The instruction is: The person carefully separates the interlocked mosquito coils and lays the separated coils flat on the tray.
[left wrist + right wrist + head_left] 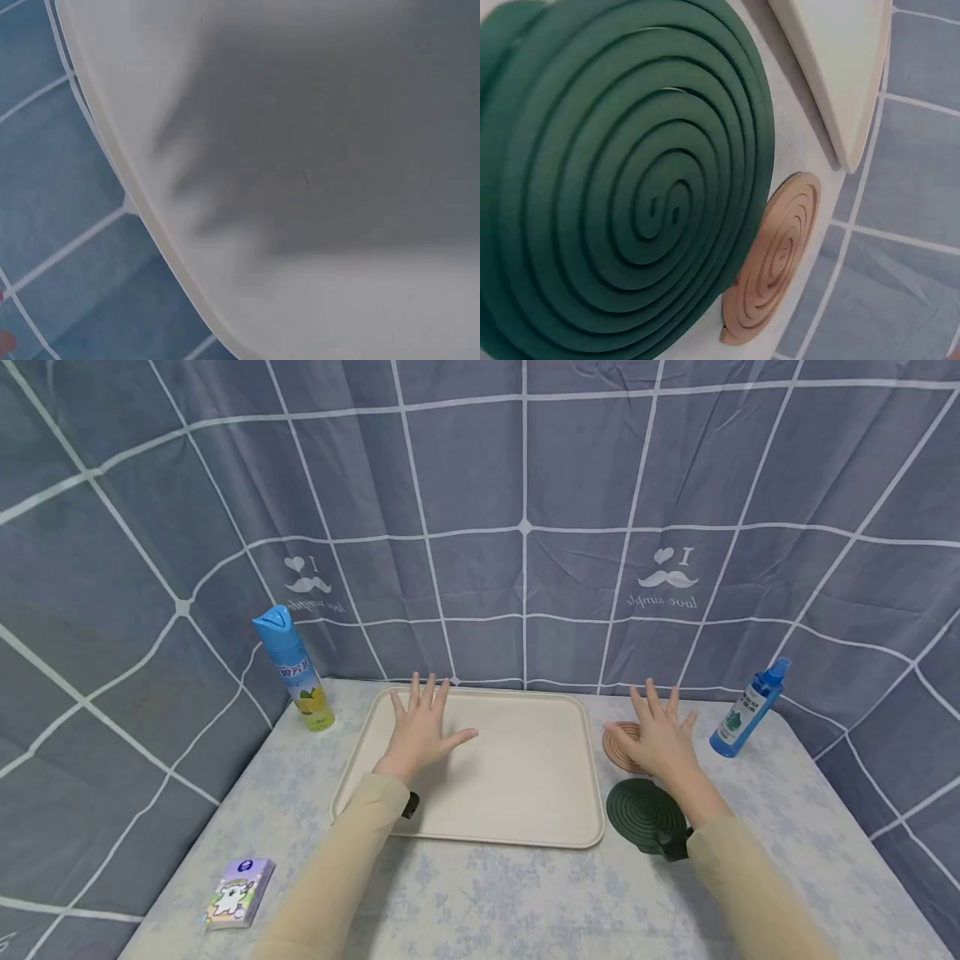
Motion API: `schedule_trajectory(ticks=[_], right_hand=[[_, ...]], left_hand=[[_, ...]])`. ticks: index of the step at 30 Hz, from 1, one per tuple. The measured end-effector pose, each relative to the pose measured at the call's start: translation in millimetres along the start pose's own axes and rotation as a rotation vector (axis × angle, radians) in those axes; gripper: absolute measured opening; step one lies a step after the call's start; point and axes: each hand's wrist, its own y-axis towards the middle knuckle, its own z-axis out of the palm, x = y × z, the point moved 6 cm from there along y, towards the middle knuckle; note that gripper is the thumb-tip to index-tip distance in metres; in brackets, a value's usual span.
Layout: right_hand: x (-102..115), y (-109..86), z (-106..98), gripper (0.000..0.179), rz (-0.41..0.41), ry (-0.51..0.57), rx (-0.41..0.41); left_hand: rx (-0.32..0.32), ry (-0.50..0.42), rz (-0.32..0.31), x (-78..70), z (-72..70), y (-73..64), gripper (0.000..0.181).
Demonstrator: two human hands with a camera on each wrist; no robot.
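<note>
My left hand (419, 732) is spread over the left part of a cream tray (517, 760), holding nothing; its shadow falls on the tray floor in the left wrist view. On the right, my right hand (663, 742) hovers with fingers spread, overlapping a brown spiral coil (619, 747) in the head view. Nearer to me, under the right wrist, lies a dark green spiral coil (637, 810). The right wrist view shows the green coil (660, 202) large, with the smaller brown coil (780, 255) beyond it and the tray's corner (840, 90) beside them.
A blue and yellow spray can (296, 668) stands at the back left, and a blue spray bottle (750, 708) at the back right. A small purple pack (240, 893) lies at the front left. Grey gridded curtain (480, 577) hangs behind the table (510, 902).
</note>
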Motion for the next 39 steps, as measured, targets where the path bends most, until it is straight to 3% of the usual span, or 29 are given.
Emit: schedule_trajectory(ticks=[6,15,22,28,33,39], right_hand=[[1.6,-15.0,1.1,0.086,-0.029,0.025,-0.002],[-1.0,-45.2,9.3,0.081,-0.056,0.160,0.086],[-14.7,-71.0,21.3,0.094,0.042,0.197,0.223],[-24.2,-80.4,26.1,0.096,0.060,0.216,0.253],[-30.0,-84.6,28.3,0.098,0.061,0.209,0.271],[-39.5,-85.9,35.5,0.104,0.125,0.164,0.342]], left_hand=[[-0.043,-0.091,0.133,-21.9,2.4,-6.2,0.094],[-0.001,-0.186,0.284,-61.3,7.8,-20.2,0.087],[0.105,-0.267,0.345,-99.5,20.3,-30.2,0.081],[0.217,-0.283,0.384,-130.9,38.1,-34.1,0.079],[0.273,-0.288,0.379,-154.5,53.4,-31.5,0.076],[0.335,-0.282,0.379,-185.8,70.3,-23.6,0.073]])
